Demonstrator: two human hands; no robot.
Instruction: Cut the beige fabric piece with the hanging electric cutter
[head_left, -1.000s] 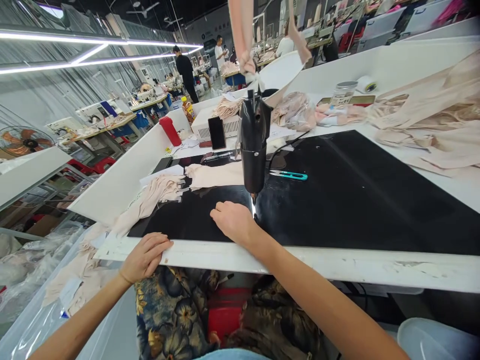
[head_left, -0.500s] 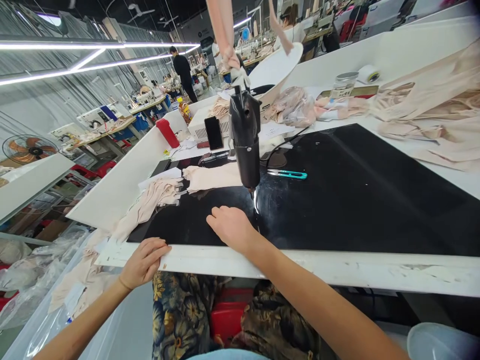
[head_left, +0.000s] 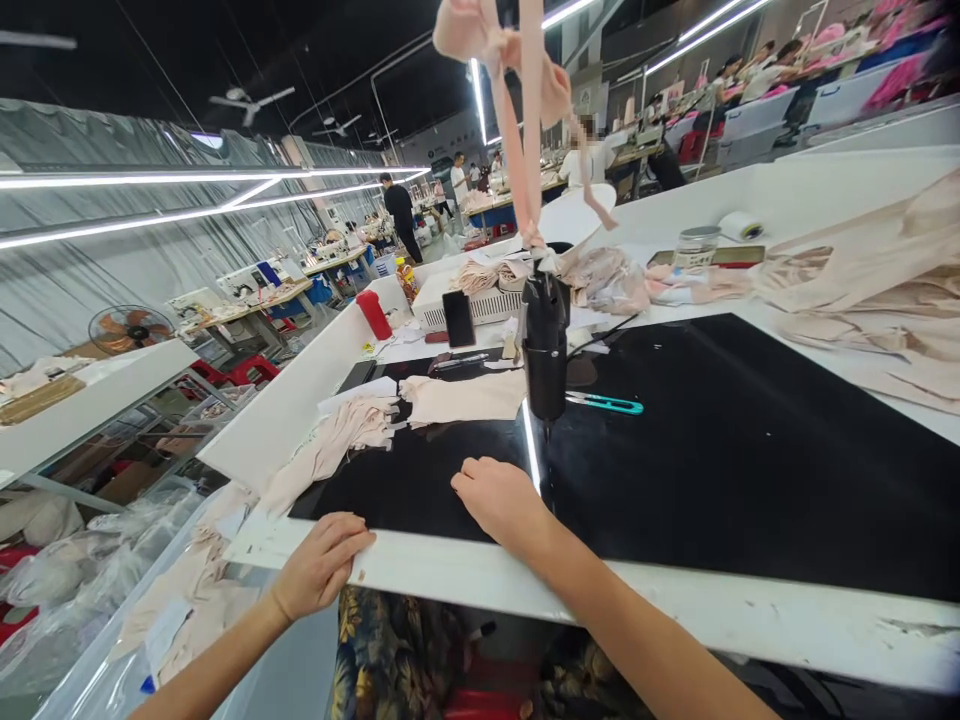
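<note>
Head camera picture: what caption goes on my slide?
Right hand flat on black mat beside hanging tool; left hand on table edge.

Bright overall, lit by long ceiling light strips [head_left: 187, 195] at upper left w/ heavy glare. Thin white reflection streak on glossy black mat [head_left: 735, 440]. Strong wide-angle bending at edges; background workers soft, one face blurred. Ceiling dark.

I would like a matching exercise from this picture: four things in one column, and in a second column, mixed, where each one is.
Things:
1. left hand
2. right hand
3. teal snips
4. red bottle

Places:
A. far left of the table, by the white wall
B. on the table's white front edge
C. on the black mat, right of the hanging black tool
D. flat on the black mat, below the tool

Pairs: 1-B, 2-D, 3-C, 4-A
</note>
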